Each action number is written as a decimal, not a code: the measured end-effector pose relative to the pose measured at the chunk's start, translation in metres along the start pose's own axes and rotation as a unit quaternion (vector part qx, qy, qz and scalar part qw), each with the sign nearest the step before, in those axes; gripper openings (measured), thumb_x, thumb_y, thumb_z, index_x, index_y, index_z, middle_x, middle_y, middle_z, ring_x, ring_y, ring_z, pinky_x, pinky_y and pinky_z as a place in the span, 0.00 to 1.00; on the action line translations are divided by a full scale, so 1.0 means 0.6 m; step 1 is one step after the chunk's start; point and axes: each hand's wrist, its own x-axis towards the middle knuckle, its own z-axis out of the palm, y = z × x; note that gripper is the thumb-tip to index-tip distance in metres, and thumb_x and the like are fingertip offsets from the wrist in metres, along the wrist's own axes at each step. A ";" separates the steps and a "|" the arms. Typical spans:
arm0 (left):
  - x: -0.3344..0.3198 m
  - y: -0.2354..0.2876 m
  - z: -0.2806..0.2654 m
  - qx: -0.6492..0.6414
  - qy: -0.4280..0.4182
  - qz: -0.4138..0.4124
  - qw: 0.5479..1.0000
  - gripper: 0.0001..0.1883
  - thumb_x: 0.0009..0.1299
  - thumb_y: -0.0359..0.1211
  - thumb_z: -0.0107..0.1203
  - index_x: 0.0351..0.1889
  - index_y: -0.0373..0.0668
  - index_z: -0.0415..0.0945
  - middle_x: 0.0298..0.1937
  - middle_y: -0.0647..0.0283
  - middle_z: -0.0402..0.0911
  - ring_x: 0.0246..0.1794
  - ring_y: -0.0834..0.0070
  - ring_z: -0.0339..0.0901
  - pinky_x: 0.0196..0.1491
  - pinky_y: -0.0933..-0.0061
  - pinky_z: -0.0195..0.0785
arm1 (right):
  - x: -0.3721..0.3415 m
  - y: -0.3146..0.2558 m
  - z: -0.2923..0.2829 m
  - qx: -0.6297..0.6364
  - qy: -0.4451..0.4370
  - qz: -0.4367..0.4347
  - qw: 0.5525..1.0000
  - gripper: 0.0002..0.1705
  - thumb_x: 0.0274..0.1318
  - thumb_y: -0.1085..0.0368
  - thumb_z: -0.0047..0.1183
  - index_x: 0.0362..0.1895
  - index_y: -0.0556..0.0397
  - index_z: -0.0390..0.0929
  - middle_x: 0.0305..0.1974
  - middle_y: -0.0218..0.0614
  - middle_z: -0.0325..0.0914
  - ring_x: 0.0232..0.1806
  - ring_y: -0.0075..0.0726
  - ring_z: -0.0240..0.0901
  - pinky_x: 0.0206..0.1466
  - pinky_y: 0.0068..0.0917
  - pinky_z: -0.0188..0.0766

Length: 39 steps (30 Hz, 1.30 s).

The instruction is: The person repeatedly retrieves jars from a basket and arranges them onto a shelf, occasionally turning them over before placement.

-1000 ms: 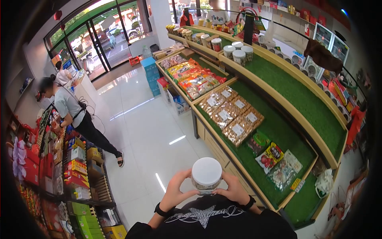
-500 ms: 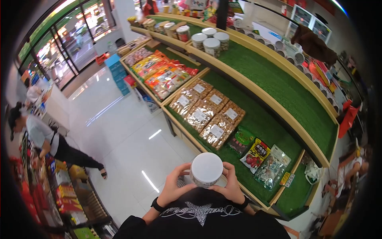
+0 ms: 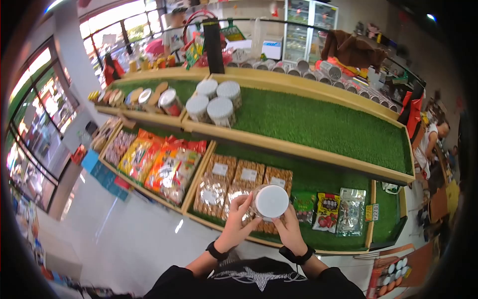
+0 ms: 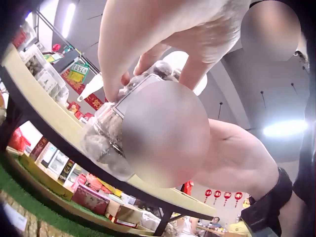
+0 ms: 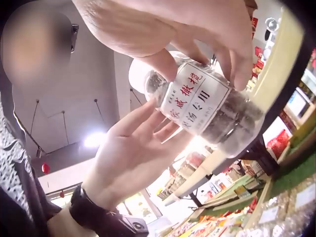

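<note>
A clear plastic jar with a white lid (image 3: 272, 201) is held between both hands in front of the chest. My left hand (image 3: 238, 224) grips its left side, thumb toward the body, and my right hand (image 3: 291, 231) grips the right side. In the right wrist view the jar (image 5: 232, 118) is tilted, with dark, lumpy contents and a white label (image 5: 197, 101) printed in red and black characters. Fingers of both hands curl around it there. From the left wrist, the jar's lower part (image 4: 106, 143) shows beyond the fingers, and a blurred patch hides much of it.
Beyond the hands stands a tiered wooden display lined with green turf (image 3: 318, 124). Several white-lidded jars (image 3: 220, 110) sit on its upper tier. Below lie packs of nuts (image 3: 219, 169), colourful bags (image 3: 172, 172) and a black-and-yellow packet (image 3: 326, 212). Tiled floor (image 3: 129, 234) shows at left.
The view has swung right, so the display now spreads across the front and the person at left is out of sight. The jar stays in both hands, its lid now tipped to the right.
</note>
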 end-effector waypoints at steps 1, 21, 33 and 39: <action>0.032 -0.013 -0.019 -0.010 -0.007 0.012 1.000 0.42 0.61 0.29 0.62 0.73 0.39 0.53 0.60 0.49 0.61 0.63 0.58 0.61 0.65 0.64 0.56 | 0.035 -0.008 0.018 -0.001 0.015 -0.004 1.000 0.34 0.61 0.63 0.52 0.69 0.59 0.56 0.60 0.52 0.62 0.65 0.53 0.56 0.69 0.39 0.52; 0.380 -0.217 -0.174 0.185 0.014 0.150 0.971 0.38 0.60 0.40 0.64 0.66 0.33 0.63 0.54 0.49 0.71 0.57 0.57 0.66 0.62 0.57 0.57 | 0.476 0.048 0.118 -0.026 0.159 -0.023 0.987 0.37 0.67 0.47 0.44 0.68 0.62 0.57 0.56 0.55 0.68 0.56 0.47 0.67 0.60 0.37 0.62; 0.308 -0.167 -0.184 -0.027 -0.188 0.049 0.981 0.26 0.66 0.36 0.59 0.61 0.39 0.69 0.58 0.49 0.70 0.62 0.52 0.65 0.62 0.58 0.60 | 0.329 0.043 0.130 -0.059 0.244 -0.013 0.968 0.38 0.62 0.56 0.53 0.70 0.57 0.53 0.62 0.52 0.63 0.63 0.44 0.62 0.62 0.35 0.62; 0.242 -0.122 -0.176 -0.021 -0.221 0.035 0.974 0.25 0.67 0.36 0.58 0.60 0.37 0.70 0.57 0.47 0.71 0.59 0.51 0.69 0.61 0.58 0.62 | 0.051 0.087 0.046 0.067 0.280 0.151 0.946 0.26 0.62 0.68 0.51 0.64 0.54 0.62 0.50 0.38 0.73 0.51 0.27 0.69 0.54 0.25 0.66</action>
